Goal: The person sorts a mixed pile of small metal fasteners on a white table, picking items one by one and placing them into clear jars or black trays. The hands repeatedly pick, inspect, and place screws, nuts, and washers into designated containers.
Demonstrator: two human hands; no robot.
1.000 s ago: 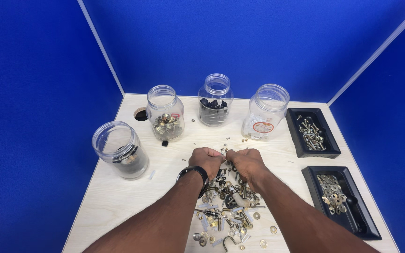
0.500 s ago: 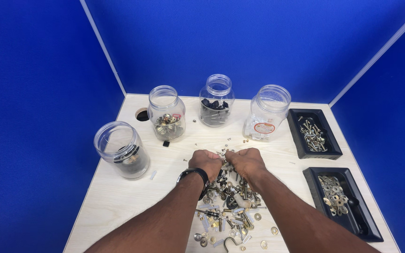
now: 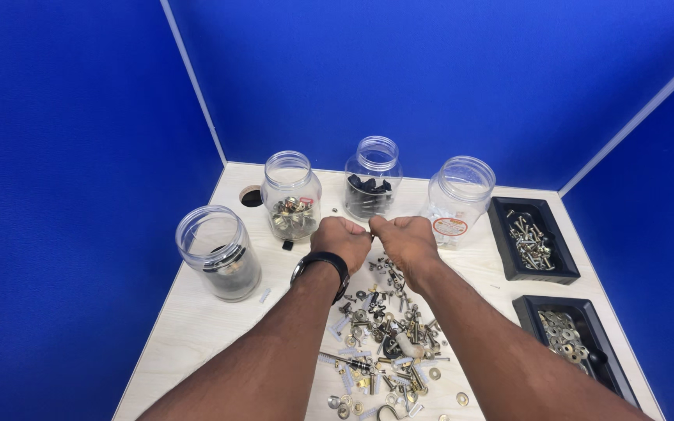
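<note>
A: Where's the hardware pile (image 3: 384, 335), and what are the hands doing?

B: Pile of mixed screws, washers & plastic plugs sits on the pale desk (image 3: 196, 327), center-front. Both hands hover just above its far edge. Left hand (image 3: 342, 240) is curled into a fist, black watch (image 3: 323, 265) on the wrist. Right hand (image 3: 405, 238) curled too, knuckles nearly touching the left's. Fingertips of both meet at a tiny part between them; too small to tell what it is.

A: So each grip is closed?

B: Yes, both grips closed, pinching at the same spot. Can't tell which hand really has the bit.

A: What's around the pile?

B: Beyond the pile, 3 clear jars in a row: jar with brass bits (image 3: 291, 195) far-left of it, jar with black parts (image 3: 372, 178) straight behind, near-empty jar (image 3: 457, 201) w/ a label far-right. A 4th jar (image 3: 219, 251), dark pieces at its bottom, stands left of the pile. Right of the pile: black tray of screws (image 3: 530, 238), and nearer, black tray of washers (image 3: 569, 340). Round hole in desk (image 3: 250, 197) beyond the 4th jar.
</note>
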